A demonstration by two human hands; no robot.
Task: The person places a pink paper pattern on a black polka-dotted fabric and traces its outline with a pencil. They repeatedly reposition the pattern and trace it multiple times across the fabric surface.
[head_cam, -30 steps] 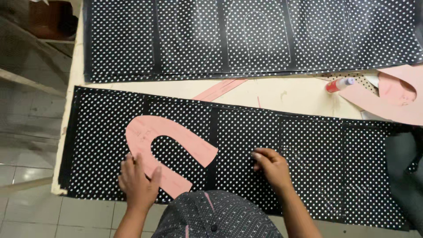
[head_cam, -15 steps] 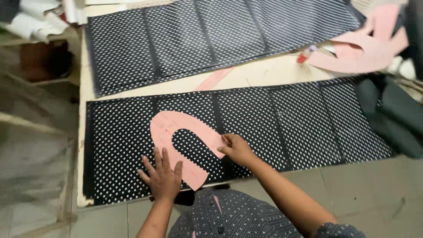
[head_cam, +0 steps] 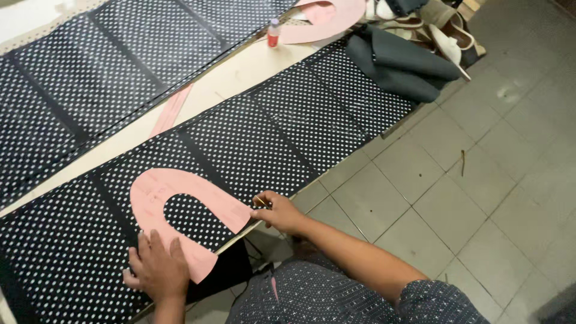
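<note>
Pink U-shaped paper pattern (head_cam: 180, 210) lies flat on the black polka-dot fabric (head_cam: 252, 144) at the table's near edge. Left hand (head_cam: 157, 270), fingers spread, presses one pattern end. Right hand (head_cam: 279, 211) pinches a small pale marker at the other end.

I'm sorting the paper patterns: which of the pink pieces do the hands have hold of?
The U-shaped pink pattern on the near dotted fabric: the left hand presses one leg, the right hand touches the other. The pink strip and the far pink piece lie untouched.

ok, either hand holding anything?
Left hand lies flat on the pink pattern, near one end. Right hand pinches something thin at its other end; cannot tell what.
</note>
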